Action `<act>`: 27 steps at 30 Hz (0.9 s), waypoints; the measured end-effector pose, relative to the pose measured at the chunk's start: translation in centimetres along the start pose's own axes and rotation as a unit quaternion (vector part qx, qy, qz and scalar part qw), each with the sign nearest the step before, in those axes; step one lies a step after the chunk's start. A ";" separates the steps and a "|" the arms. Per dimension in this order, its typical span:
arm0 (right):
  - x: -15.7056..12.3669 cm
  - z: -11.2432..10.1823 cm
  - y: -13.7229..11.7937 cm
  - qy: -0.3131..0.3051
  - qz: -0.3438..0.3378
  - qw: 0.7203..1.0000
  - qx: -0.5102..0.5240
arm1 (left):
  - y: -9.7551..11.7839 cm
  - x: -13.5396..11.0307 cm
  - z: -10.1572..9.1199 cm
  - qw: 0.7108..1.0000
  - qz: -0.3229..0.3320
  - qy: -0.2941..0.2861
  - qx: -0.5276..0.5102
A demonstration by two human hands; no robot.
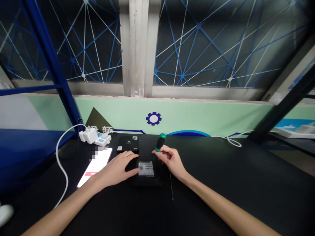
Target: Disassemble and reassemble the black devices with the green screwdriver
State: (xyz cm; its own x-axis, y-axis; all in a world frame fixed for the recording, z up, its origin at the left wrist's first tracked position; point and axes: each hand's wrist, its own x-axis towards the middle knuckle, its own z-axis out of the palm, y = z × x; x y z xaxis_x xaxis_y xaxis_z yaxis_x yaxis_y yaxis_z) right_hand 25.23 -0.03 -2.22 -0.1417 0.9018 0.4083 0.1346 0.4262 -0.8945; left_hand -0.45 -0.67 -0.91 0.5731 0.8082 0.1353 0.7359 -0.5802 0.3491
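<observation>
A dark flat device (146, 181) with a white printed label lies on the black table in front of me. My left hand (120, 167) rests at its left side, fingers spread, thumb touching the label's edge. In my right hand (171, 159) is a screwdriver (161, 141) with a green and black handle, held upright with its shaft pointing down at the device's upper right corner. The tip is too dark to make out clearly. A thin dark metal rod (171, 188) lies on the table below my right hand.
Behind my left hand sits a black box (128, 143) with a small sticker. A lit phone (95, 165) lies to the left, near a white power strip with a plugged-in adapter (89, 135). A white cable (58, 147) curves along the left; another cable (233, 142) lies by the wall.
</observation>
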 end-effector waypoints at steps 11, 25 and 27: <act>0.1 0.1 -0.1 -0.003 0.055 0.998 0.031 | 0.0 0.0 0.1 1.000 -0.005 -0.007 0.008; 0.3 0.2 -0.6 -0.006 0.063 0.995 0.079 | 0.0 0.0 0.1 1.000 -0.006 -0.008 0.018; 0.2 0.2 -0.6 -0.008 0.065 0.995 0.082 | 0.1 0.0 0.0 1.000 -0.001 -0.004 0.015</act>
State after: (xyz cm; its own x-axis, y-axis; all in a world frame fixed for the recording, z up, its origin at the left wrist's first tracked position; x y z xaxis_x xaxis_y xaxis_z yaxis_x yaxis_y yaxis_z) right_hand 24.95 -0.10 -1.58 -0.1503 0.9465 0.2855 -0.0080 0.2876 -0.9577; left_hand -0.36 -0.73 -0.86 0.5747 0.8085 0.1268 0.7474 -0.5816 0.3211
